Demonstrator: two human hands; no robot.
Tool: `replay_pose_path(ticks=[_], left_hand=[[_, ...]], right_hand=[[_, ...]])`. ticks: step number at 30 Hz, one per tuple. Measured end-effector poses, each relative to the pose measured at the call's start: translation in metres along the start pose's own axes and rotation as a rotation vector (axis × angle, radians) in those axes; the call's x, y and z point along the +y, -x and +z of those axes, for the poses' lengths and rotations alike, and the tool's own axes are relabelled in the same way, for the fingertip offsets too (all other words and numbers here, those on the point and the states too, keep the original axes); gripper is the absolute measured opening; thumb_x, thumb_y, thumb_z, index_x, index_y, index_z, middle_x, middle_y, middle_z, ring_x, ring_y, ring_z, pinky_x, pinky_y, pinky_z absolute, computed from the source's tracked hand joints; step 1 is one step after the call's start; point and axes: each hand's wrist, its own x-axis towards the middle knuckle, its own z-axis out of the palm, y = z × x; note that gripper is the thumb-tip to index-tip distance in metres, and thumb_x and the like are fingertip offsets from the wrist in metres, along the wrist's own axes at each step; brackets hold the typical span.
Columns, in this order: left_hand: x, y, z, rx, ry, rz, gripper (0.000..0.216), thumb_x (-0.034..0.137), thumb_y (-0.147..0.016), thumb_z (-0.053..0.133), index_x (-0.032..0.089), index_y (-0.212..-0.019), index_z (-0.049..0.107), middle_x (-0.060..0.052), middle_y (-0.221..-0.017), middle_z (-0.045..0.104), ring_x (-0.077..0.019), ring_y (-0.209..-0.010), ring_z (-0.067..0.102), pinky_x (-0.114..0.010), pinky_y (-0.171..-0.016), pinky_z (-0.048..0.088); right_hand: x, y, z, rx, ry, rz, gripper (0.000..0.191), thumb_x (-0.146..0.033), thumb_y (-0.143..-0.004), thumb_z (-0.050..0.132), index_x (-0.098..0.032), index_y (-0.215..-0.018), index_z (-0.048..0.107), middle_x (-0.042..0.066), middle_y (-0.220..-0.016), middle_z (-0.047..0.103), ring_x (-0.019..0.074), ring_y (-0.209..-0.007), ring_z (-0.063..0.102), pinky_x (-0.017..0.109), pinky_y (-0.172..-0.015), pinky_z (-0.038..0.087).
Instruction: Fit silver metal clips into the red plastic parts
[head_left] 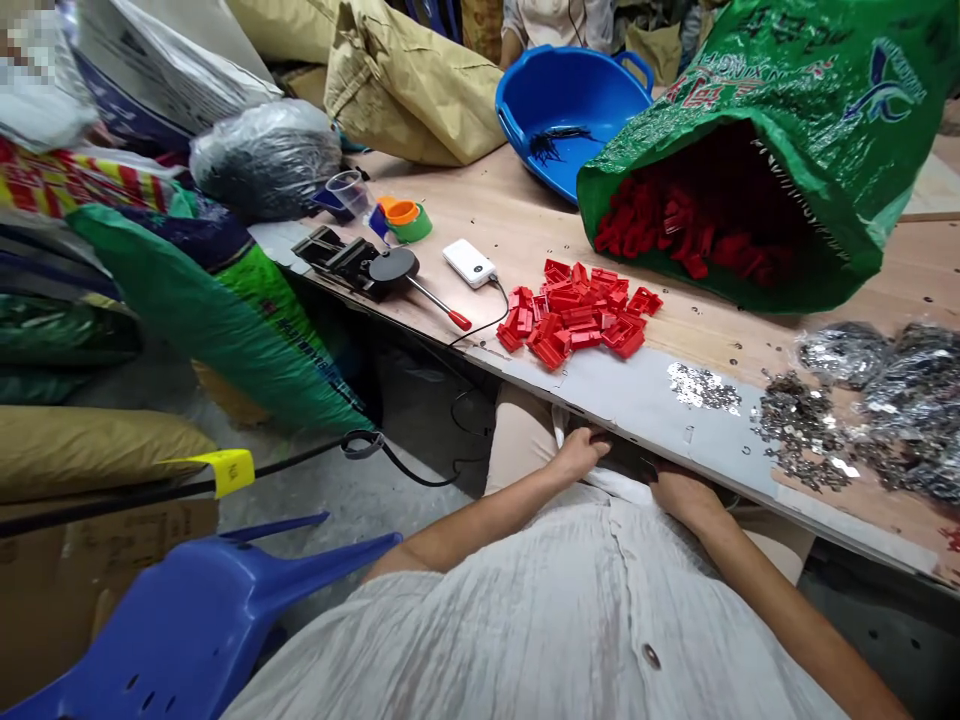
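Both my hands rest low at my lap, under the near edge of the wooden table [525, 215]. My left hand [579, 452] curls against the table's underside, and its fingers are tucked out of sight. My right hand [679, 490] sits close beside it, fingers hidden beneath the edge too. Something dark lies between them; I cannot make it out. On the table just above sits a pile of red plastic clips [574, 315]. To its right lie small silver metal pieces [703, 387] and larger heaps of them [855, 400].
A green sack [787, 90] lies open, spilling red clips. A blue basin [570, 110] stands behind, with another person beyond it. A white power bank [469, 263], a black tool with a red-tipped handle [382, 270] and tape rolls [405, 218] sit left. Sacks and a blue chair [187, 630] crowd the floor.
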Motion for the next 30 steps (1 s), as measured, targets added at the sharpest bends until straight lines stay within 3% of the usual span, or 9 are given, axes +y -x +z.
replay_pose_path(ticks=[2,4,6,8,10,15,20,24,30], left_hand=[[0.01,0.015,-0.008,-0.043,-0.132,0.027,0.012,0.013,-0.071,0.075,0.015,-0.084,0.074,-0.004,-0.082,0.072,-0.0191,-0.084,0.064,-0.033,-0.089,0.051],[0.031,0.026,-0.019,-0.019,-0.485,0.306,0.015,0.027,-0.085,0.066,0.018,-0.093,0.074,-0.005,-0.088,0.073,-0.0189,-0.084,0.065,-0.034,-0.087,0.052],[0.056,0.025,-0.035,0.277,-0.765,0.659,0.024,0.032,-0.088,0.063,0.019,-0.106,0.071,-0.009,-0.108,0.07,-0.0227,-0.104,0.063,-0.038,-0.099,0.047],[0.078,0.012,-0.052,0.554,-0.994,0.823,0.04,0.037,-0.085,0.067,0.019,-0.121,0.065,-0.015,-0.128,0.059,-0.0288,-0.124,0.052,-0.044,-0.109,0.039],[0.09,-0.007,-0.066,0.677,-1.151,0.839,0.051,0.042,-0.082,0.071,0.018,-0.127,0.062,-0.018,-0.138,0.049,-0.0328,-0.13,0.046,-0.047,-0.111,0.034],[0.087,-0.033,-0.082,0.635,-1.259,0.812,0.041,0.039,-0.083,0.071,0.019,-0.117,0.064,-0.016,-0.13,0.055,-0.0317,-0.126,0.049,-0.047,-0.11,0.034],[0.081,-0.035,-0.084,0.602,-1.194,0.835,0.024,0.031,-0.084,0.068,0.018,-0.103,0.063,-0.014,-0.122,0.057,-0.0292,-0.122,0.051,-0.046,-0.109,0.037],[0.084,-0.037,-0.082,0.57,-1.184,0.849,0.027,0.033,-0.082,0.07,0.017,-0.1,0.059,-0.016,-0.124,0.055,-0.0299,-0.124,0.05,-0.044,-0.103,0.043],[0.094,-0.026,-0.076,0.558,-1.161,0.861,0.021,0.031,-0.081,0.069,0.018,-0.093,0.059,-0.011,-0.105,0.062,-0.0276,-0.11,0.056,-0.044,-0.101,0.045]], right_hand=[[-0.008,0.009,0.0,-0.052,0.025,0.041,0.037,-0.027,-0.092,0.049,-0.019,-0.123,0.068,0.018,-0.106,0.074,0.0324,-0.099,0.07,0.046,-0.087,0.051],[-0.018,0.021,-0.002,-0.067,0.009,0.019,0.037,-0.028,-0.096,0.046,-0.021,-0.127,0.065,0.014,-0.106,0.075,0.0286,-0.1,0.07,0.041,-0.089,0.05],[-0.028,0.033,-0.011,0.016,-0.047,-0.143,0.037,-0.025,-0.098,0.043,-0.02,-0.129,0.063,0.012,-0.119,0.071,0.0258,-0.111,0.065,0.039,-0.096,0.047],[-0.035,0.042,-0.025,0.083,-0.173,-0.252,0.032,-0.024,-0.097,0.047,-0.02,-0.121,0.066,0.009,-0.118,0.072,0.023,-0.108,0.065,0.035,-0.094,0.048],[-0.035,0.05,-0.044,0.12,-0.317,-0.299,0.024,-0.025,-0.096,0.05,-0.021,-0.109,0.07,0.006,-0.106,0.075,0.0198,-0.097,0.068,0.032,-0.087,0.05],[0.005,0.078,-0.09,0.266,-0.526,-0.145,0.019,-0.035,-0.093,0.057,-0.023,-0.095,0.071,0.002,-0.088,0.074,0.0165,-0.078,0.067,0.027,-0.07,0.05],[0.073,0.096,-0.112,0.67,-0.252,0.158,0.021,-0.036,-0.09,0.06,-0.023,-0.102,0.071,0.004,-0.094,0.074,0.0201,-0.082,0.068,0.032,-0.073,0.049],[0.096,0.087,-0.113,0.696,-0.008,0.252,0.019,-0.034,-0.09,0.058,-0.023,-0.097,0.072,0.006,-0.096,0.073,0.0223,-0.084,0.066,0.033,-0.073,0.046],[0.09,0.063,-0.111,0.67,0.086,0.352,0.015,-0.036,-0.088,0.061,-0.023,-0.085,0.069,0.005,-0.091,0.071,0.0213,-0.08,0.063,0.03,-0.064,0.039]])
